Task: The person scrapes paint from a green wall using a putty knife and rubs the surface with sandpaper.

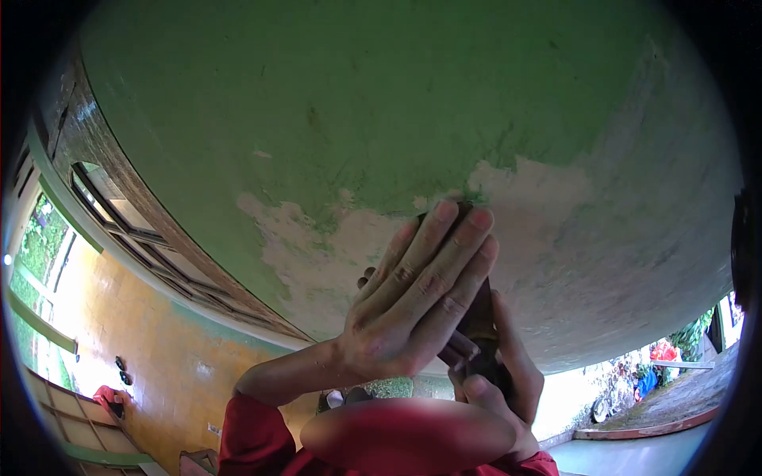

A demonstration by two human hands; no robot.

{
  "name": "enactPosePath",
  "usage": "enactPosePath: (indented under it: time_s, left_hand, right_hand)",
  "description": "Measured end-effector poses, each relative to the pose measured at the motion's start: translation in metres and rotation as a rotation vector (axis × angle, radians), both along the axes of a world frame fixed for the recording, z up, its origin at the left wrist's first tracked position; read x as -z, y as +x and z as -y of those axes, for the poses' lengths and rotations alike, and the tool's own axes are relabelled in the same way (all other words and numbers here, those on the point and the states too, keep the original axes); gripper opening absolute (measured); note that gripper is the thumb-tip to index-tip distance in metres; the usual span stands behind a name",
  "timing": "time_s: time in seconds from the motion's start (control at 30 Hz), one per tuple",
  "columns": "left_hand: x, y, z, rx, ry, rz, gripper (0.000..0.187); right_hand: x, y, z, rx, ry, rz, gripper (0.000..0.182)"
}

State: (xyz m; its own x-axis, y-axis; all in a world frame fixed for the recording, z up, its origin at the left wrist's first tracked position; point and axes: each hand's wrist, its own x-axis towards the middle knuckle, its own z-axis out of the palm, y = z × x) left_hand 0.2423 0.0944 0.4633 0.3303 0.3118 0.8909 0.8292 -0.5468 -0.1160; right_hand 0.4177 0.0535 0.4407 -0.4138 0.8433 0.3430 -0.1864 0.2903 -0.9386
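Note:
My left hand (425, 297) lies over a dark hand tool (479, 313), its fingers stretched out together and pointing up toward the wall. My right hand (504, 389) is wrapped round the tool's lower end, with the thumb in front. The tool's upper edge shows just past my left fingertips, against the green painted wall (357, 95). Much of its middle is hidden under my left hand. Around the tool, the paint is gone in ragged pale patches (548, 190), with green still showing between them.
A wooden-framed window (135, 222) runs along the left side. Below it is a yellowish tiled floor (178, 341), with a red cloth-like item (111, 399) at the far left. Plants and coloured items (659, 353) stand outside at the lower right, beside a grey ledge (683, 401).

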Motion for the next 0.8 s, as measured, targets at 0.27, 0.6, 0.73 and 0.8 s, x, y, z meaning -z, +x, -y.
enactPosePath:
  time_s: [0.27, 0.6, 0.73, 0.8]
  left_hand:
    - [-0.012, -0.001, 0.004, 0.002, -0.040, 0.049, 0.041]
    - [-0.003, -0.001, -0.002, 0.009, 0.019, 0.014, 0.043]
    - [-0.008, 0.001, -0.002, 0.024, -0.014, 0.120, 0.045]
    - [-0.009, -0.007, -0.002, 0.022, -0.031, 0.051, 0.047]
  right_hand:
    - [-0.016, -0.008, -0.002, 0.017, -0.118, -0.019, 0.078]
    - [-0.006, -0.010, 0.001, 0.072, -0.025, -0.037, 0.077]
    - [-0.018, -0.014, -0.004, 0.049, -0.039, -0.019, 0.076]
    - [-0.016, -0.008, -0.010, -0.038, 0.030, 0.012, 0.070]
